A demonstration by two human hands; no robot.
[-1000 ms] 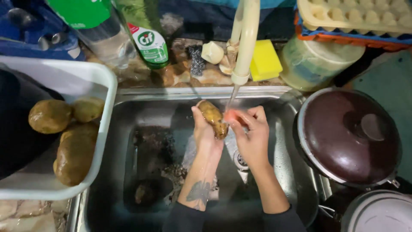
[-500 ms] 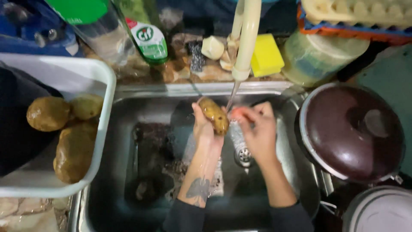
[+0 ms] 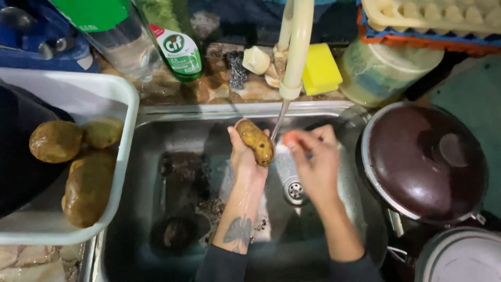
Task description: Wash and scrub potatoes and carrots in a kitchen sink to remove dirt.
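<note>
Domestic kitchen, at the washing-up area. A steel sink (image 3: 156,156) is set into a mottled stone counter (image 3: 219,89), with a cream tap (image 3: 297,47) running over the basin. On the far ledge: a green detergent bottle (image 3: 177,49), a steel scourer (image 3: 237,70), a yellow sponge (image 3: 321,68) and soap pieces (image 3: 257,60). A white tub (image 3: 112,99) of potatoes (image 3: 88,185) sits on the left. A brown pot lid (image 3: 425,162) rests on the right, with an egg tray (image 3: 433,15) at far right.
</note>
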